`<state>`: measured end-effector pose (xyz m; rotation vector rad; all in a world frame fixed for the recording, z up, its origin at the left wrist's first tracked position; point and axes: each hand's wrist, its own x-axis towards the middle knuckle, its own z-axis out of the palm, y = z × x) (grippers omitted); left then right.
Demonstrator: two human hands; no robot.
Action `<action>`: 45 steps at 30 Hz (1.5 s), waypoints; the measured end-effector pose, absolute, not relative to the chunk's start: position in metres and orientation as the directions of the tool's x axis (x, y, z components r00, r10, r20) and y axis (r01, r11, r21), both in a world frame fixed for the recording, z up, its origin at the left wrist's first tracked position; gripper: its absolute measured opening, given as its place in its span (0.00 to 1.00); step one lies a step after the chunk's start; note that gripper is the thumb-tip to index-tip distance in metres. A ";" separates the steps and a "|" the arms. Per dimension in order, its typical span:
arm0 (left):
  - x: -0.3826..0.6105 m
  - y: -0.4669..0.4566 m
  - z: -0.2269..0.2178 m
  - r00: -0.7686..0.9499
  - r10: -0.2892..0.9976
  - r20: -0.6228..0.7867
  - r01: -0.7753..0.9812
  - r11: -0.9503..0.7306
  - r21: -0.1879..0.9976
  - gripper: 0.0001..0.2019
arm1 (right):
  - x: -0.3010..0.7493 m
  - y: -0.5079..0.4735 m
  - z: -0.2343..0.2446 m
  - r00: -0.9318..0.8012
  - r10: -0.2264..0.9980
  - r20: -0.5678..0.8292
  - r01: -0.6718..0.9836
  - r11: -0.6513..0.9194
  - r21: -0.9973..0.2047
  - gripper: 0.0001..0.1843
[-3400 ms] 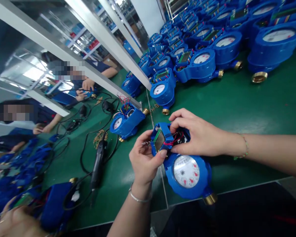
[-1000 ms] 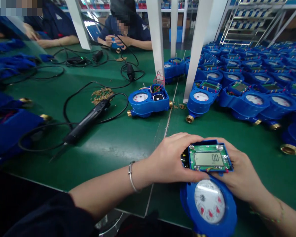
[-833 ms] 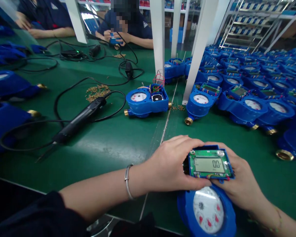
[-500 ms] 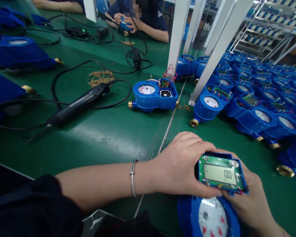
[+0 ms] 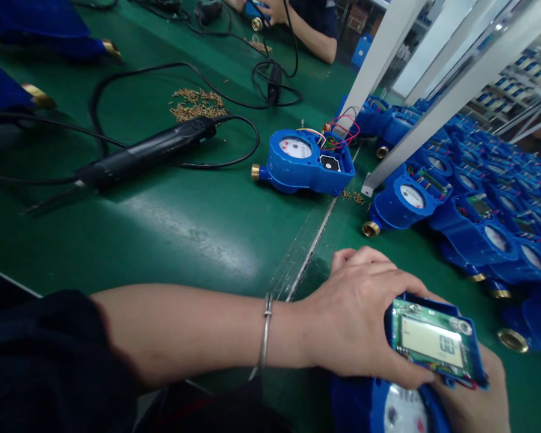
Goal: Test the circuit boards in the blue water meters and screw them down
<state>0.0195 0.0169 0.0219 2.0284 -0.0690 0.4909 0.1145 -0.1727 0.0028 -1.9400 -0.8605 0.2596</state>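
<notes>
A blue water meter [image 5: 408,409] is at the lower right, its dial partly cut off by the frame's bottom edge. At its upper end sits a green circuit board with a lit-looking LCD [image 5: 433,343]; the digits are blurred. My left hand [image 5: 360,319] is closed around the board end, thumb along the near edge and fingers on the far side. My right hand [image 5: 482,391] grips the same meter from the right and beneath, its fingers mostly hidden. A second blue meter [image 5: 293,174] stands ahead on the green table [image 5: 198,240], with loose red and white wires and no display over its open housing.
A black electric screwdriver [image 5: 148,153] with its cable lies at left, near a pile of brass screws [image 5: 198,105]. White posts [image 5: 379,66] rise beside rows of blue meters [image 5: 478,174] at right. A co-worker's arm [image 5: 313,36] is across the table.
The view has shifted, so the table items appear displaced. Both hands and the held meter sit slightly lower and further right in the picture. The grip looks the same.
</notes>
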 end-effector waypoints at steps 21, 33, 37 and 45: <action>0.021 0.023 0.019 0.821 0.072 0.567 -0.468 -0.483 0.740 0.23 | 0.142 -0.174 0.009 0.525 0.848 0.070 0.517 -0.253 -0.818 0.36; 0.022 0.020 0.014 0.807 0.095 0.583 -0.468 -0.501 0.728 0.28 | 0.138 -0.179 0.001 0.564 0.817 0.119 0.524 -0.243 -0.816 0.32; 0.022 0.018 0.012 0.823 0.116 0.556 -0.445 -0.478 0.757 0.29 | 0.137 -0.181 0.000 0.578 0.807 0.120 0.506 -0.238 -0.829 0.33; 0.022 0.018 0.017 0.845 0.106 0.525 -0.408 -0.506 0.760 0.31 | 0.133 -0.177 0.005 0.603 0.785 0.146 0.528 -0.255 -0.810 0.39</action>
